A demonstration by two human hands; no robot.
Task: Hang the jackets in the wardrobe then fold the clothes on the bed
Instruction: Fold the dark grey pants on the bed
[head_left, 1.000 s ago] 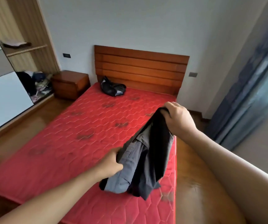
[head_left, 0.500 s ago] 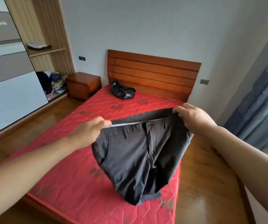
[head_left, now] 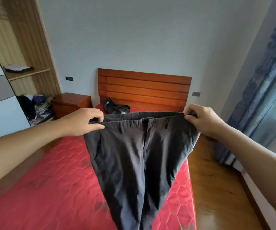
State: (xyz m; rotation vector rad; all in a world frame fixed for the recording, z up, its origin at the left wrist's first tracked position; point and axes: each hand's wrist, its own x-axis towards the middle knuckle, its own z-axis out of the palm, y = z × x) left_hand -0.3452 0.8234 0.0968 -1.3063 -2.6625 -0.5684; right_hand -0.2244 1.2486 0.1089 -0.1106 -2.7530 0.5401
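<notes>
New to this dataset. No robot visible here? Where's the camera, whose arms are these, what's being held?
No robot: a person works bare-handed. One wide-angle camera sits on their head, looking forward and down, so the arms are theirs. The left hand and right hand each pinch one end of the waistband of dark grey trousers, stretched between them, legs hanging over the red mattress. A crumpled dark garment lies on the mattress by the wooden headboard. A nightstand stands beside the bed, a wardrobe past it.

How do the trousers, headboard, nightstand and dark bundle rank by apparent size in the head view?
1. trousers, though nearness to the camera inflates them
2. headboard
3. nightstand
4. dark bundle
</notes>
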